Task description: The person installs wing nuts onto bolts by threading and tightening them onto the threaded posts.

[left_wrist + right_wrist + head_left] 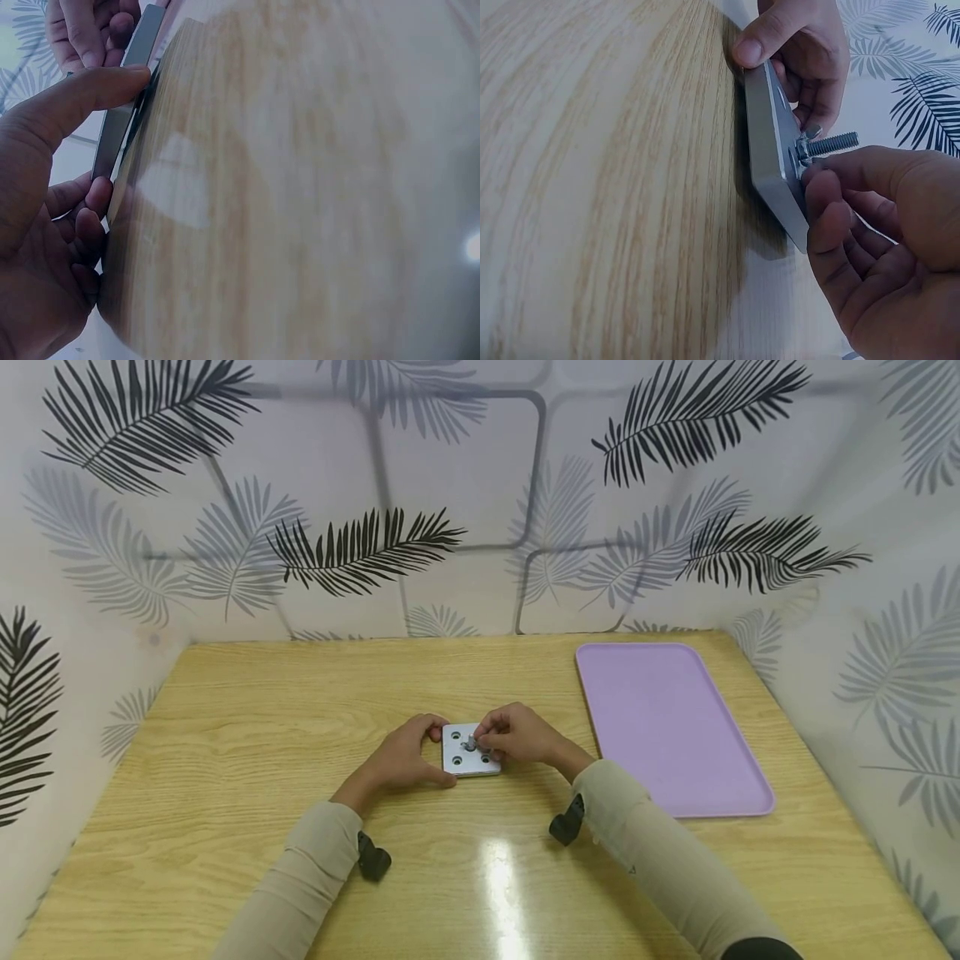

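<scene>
A square silvery metal plate (471,767) with holes near its corners lies on the wooden table. From its middle rises a threaded bolt (837,143), with a wing nut (803,147) low on the thread, close to the plate face. My left hand (405,756) grips the plate from the left, thumb at the near corner and fingers at the far one. At the bolt, my right hand (522,735) pinches the wing nut between thumb and forefinger; one wing shows past the fingertips in the right wrist view, the other is partly hidden.
To the right lies a purple tray (667,727), its left edge close to my right forearm. The wooden table (262,718) ends at the back against a leaf-patterned cloth (465,577). Small black wrist cameras hang below both sleeves.
</scene>
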Demonstrator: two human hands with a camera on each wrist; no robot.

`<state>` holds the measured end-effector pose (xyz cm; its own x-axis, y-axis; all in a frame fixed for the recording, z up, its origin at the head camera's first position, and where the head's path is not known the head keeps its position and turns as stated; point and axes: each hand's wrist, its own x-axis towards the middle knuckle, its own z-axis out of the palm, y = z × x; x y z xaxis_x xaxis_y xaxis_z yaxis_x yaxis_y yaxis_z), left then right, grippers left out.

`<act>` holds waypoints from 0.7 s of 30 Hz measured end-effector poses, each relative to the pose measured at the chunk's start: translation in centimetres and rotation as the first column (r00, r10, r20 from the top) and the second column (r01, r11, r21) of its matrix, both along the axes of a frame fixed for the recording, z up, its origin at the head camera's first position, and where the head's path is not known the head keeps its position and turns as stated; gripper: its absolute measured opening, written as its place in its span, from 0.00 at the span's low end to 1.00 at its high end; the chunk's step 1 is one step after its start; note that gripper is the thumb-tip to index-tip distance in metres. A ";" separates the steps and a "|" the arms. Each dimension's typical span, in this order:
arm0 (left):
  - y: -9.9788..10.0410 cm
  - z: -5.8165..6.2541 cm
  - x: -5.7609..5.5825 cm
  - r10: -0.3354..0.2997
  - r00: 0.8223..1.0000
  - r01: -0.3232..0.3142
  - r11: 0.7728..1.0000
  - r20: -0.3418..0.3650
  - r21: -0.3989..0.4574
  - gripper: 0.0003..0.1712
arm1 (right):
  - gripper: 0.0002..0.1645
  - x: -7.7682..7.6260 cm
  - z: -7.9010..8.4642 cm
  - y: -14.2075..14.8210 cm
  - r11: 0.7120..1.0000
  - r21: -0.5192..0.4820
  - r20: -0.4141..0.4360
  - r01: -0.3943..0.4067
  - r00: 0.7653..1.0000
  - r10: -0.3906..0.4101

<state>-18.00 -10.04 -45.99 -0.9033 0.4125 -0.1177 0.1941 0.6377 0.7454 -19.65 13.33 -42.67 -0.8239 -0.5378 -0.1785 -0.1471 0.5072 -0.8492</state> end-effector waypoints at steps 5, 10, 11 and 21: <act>-0.1 0.0 -0.1 -0.001 1.000 0.001 1.000 0.000 -0.001 0.44 | 0.06 -0.2 -0.1 0.0 1.000 0.008 -0.031 -0.003 1.000 0.003; -0.1 0.0 0.0 0.000 1.000 0.000 1.000 0.000 -0.005 0.44 | 0.08 -0.4 -0.3 -0.1 1.000 -0.012 -0.007 -0.012 1.000 0.012; -0.1 0.0 0.0 -0.001 1.000 0.001 1.000 0.001 -0.006 0.44 | 0.10 -0.4 -0.3 -0.2 1.000 -0.015 -0.004 -0.018 1.000 0.018; -0.1 0.2 0.1 -0.005 1.000 0.005 1.000 0.003 -0.008 0.44 | 0.17 -0.5 -0.6 -0.5 0.996 -0.014 -0.049 -0.083 0.995 0.082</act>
